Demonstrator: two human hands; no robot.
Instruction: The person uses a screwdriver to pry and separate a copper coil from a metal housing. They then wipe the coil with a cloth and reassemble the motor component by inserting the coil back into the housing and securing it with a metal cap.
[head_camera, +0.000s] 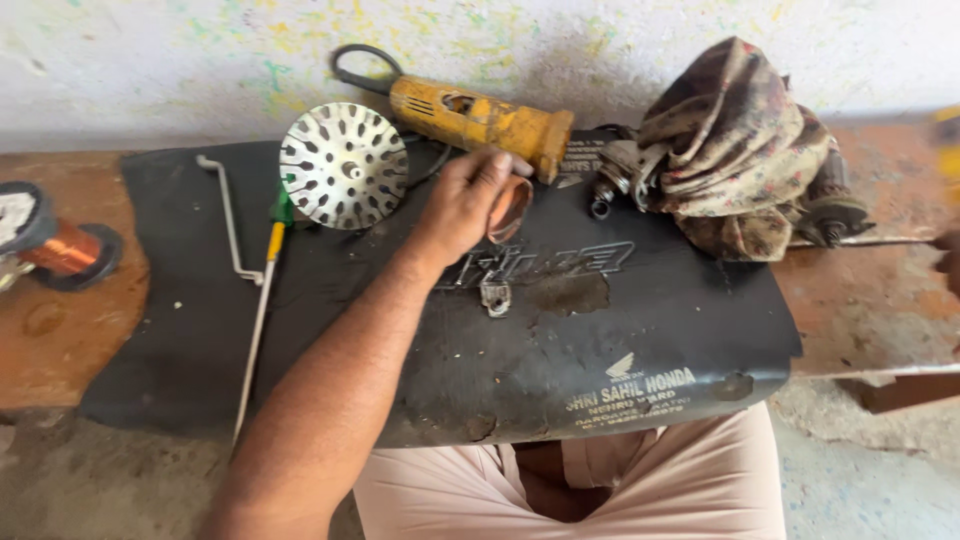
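The left hand (462, 205) is curled around a small copper-coloured ring (510, 208) — thumb on the near side, fingers over the top — and holds it on edge on the black rubber mat (640, 330), just in front of the nose of the yellow grinder (480, 118). The ring looks like thin sheet metal: light and stiff, probably smooth and a little slippery, with a rim that could dent if squeezed hard, so a pinch across the rim or a finger through the bore seems the safest hold. The right hand is not in view. Left of the hand, close to the wrist, lies a round silver disc (343, 165) pierced with slots, flat on the mat. Beyond it sit a green-handled screwdriver (262, 300) and a bent metal rod (231, 215), side by side and well clear of the ring. Near the forearm a small metal bracket (495, 297) rests on the mat. To the right, a metal motor part (612, 178) lies half under a crumpled patterned cloth (735, 150). At the far left of the tabletop (60, 340) stands a spool of copper wire (60, 250). The grinder body crowds the ring most, touching or nearly touching the fingertips.
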